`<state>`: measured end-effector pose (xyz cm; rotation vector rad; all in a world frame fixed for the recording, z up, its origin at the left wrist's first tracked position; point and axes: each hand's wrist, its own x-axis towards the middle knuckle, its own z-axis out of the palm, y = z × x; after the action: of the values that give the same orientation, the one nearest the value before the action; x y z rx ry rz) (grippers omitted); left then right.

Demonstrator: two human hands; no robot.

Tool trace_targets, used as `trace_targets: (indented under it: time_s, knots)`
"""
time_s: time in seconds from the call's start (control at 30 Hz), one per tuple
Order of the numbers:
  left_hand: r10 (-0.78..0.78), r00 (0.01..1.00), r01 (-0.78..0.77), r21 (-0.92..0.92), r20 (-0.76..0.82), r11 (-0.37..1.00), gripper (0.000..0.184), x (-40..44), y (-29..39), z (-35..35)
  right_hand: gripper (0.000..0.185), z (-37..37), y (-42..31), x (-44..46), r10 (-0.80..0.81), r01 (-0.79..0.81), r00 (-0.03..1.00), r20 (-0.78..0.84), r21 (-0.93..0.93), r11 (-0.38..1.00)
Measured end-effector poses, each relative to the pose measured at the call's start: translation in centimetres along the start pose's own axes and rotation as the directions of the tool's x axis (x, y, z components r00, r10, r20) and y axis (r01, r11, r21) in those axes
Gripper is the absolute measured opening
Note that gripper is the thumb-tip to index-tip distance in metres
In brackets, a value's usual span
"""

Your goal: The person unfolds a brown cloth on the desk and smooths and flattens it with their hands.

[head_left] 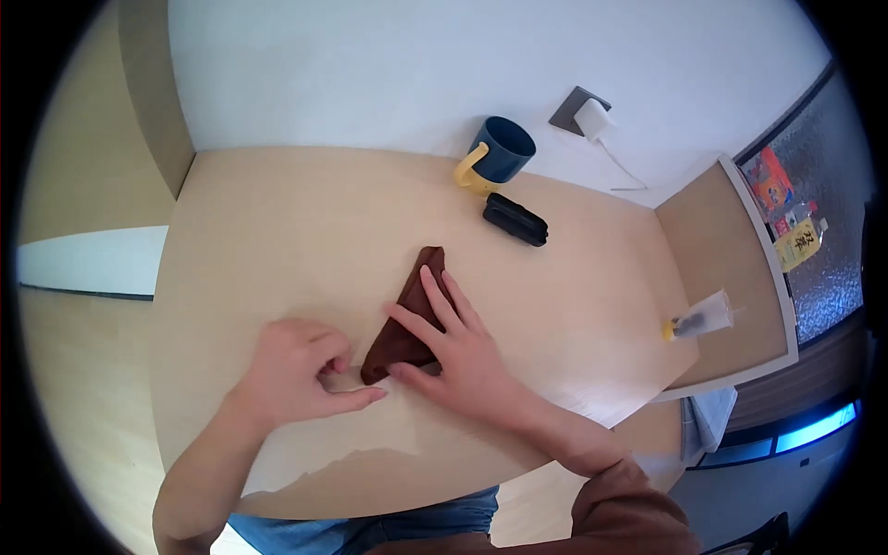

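Note:
A dark brown folded cloth point(400, 339) lies on the wooden table, in a narrow, roughly triangular shape. My right hand point(458, 351) rests flat on its right side with fingers spread, the fingertips reaching toward its far end and the thumb by its near end. Just left of the cloth's near corner is my left hand point(294, 372), apart from it. Its fingers are curled while the thumb points out toward the cloth, and nothing shows between them.
Toward the back of the table point(277, 222) stand a dark blue and yellow mug point(504, 153) and a black case point(515, 220). A clear plastic cup point(705, 316) is at the right by a low side panel point(731, 268). A white charger point(593, 119) sits in the wall socket.

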<state>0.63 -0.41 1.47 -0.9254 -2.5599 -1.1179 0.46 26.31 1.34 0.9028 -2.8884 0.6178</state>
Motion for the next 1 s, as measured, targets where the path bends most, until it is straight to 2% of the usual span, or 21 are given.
trace_targets:
  time_s: [0.17, 0.27, 0.37, 0.5, 0.7, 0.77, 0.87, 0.9, 0.97, 1.0]
  knots:
    - [-0.005, 0.995, 0.021, 0.160, -0.100, 0.987, 0.030, -0.5, 0.1, 2.9, 0.070, 0.9, -1.3, -0.4, 0.076, -0.079, 0.995, -0.071, -0.038, 0.996]
    - [-0.047, 0.992, 0.064, 0.149, -0.119, 0.987, 0.028, -0.3, 0.5, 2.4, 0.070, 0.7, -1.0, -0.3, 0.078, -0.080, 0.994, -0.083, -0.025, 0.996]
    - [-0.091, 0.978, 0.102, 0.049, -0.186, 0.994, 0.022, -0.3, 1.1, 2.5, 0.071, 1.5, -0.9, -0.6, 0.098, -0.108, 0.989, -0.113, -0.084, 0.991]
    - [-0.135, 0.978, 0.149, 0.080, -0.161, 0.986, 0.020, -0.6, 1.4, 2.7, 0.080, 2.0, -2.7, -1.5, 0.108, -0.119, 0.990, -0.091, -0.115, 0.986]
    - [-0.187, 0.960, 0.203, 0.057, -0.208, 0.977, 0.017, -0.8, 1.0, 3.2, 0.084, 0.9, 0.3, -0.1, 0.107, -0.127, 0.990, -0.092, -0.256, 0.958]
    - [-0.253, 0.945, 0.262, 0.018, -0.206, 0.965, 0.016, -0.9, 1.0, 3.3, 0.089, 1.7, 0.1, -0.3, 0.122, -0.134, 0.990, -0.070, -0.196, 0.971]
    - [-0.370, 0.913, 0.345, -0.161, -0.170, 0.925, 0.013, -0.8, 1.0, 2.9, 0.094, 2.3, -0.4, -0.6, 0.092, -0.100, 0.993, -0.067, -0.122, 0.987]
    - [-0.419, 0.904, 0.375, -0.319, -0.082, 0.871, 0.011, -0.9, 0.7, 2.8, 0.095, 2.3, -0.5, -0.8, 0.076, -0.082, 0.995, -0.066, -0.099, 0.992]
    - [-0.470, 0.875, 0.441, -0.589, 0.115, 0.677, 0.011, -1.1, -0.1, 2.3, 0.094, 2.0, -0.5, -0.9, 0.033, -0.035, 0.999, -0.016, -0.102, 0.994]
    - [-0.442, 0.868, 0.476, -0.631, 0.225, 0.613, 0.011, -0.9, 0.0, 1.8, 0.093, 1.8, -0.6, -0.9, 0.014, -0.013, 1.000, 0.009, -0.099, 0.995]
